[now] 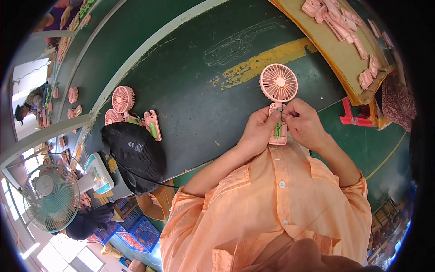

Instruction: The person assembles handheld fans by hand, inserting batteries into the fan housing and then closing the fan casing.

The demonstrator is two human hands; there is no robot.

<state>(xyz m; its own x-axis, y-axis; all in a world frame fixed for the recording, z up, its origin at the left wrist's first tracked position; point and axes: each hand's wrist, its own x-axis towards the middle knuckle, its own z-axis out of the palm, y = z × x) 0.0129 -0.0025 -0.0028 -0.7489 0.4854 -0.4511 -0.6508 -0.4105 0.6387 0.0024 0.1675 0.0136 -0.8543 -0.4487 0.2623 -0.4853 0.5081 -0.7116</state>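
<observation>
A pink handheld fan with a round grille head points away from me, its handle opened up near my shirt front. Inside the handle a green part shows. My left hand grips the handle from the left, thumb laid over its upper part. From the right, my right hand is closed with fingertips pinched at the handle's neck, by thin wires. What those fingertips hold, if anything, is too small to make out.
Several pink fans lie at the left beside a black mesh bag. A cardboard box at the right carries pink handle shells. A table fan stands far left, above blue crates. Other people sit along the line.
</observation>
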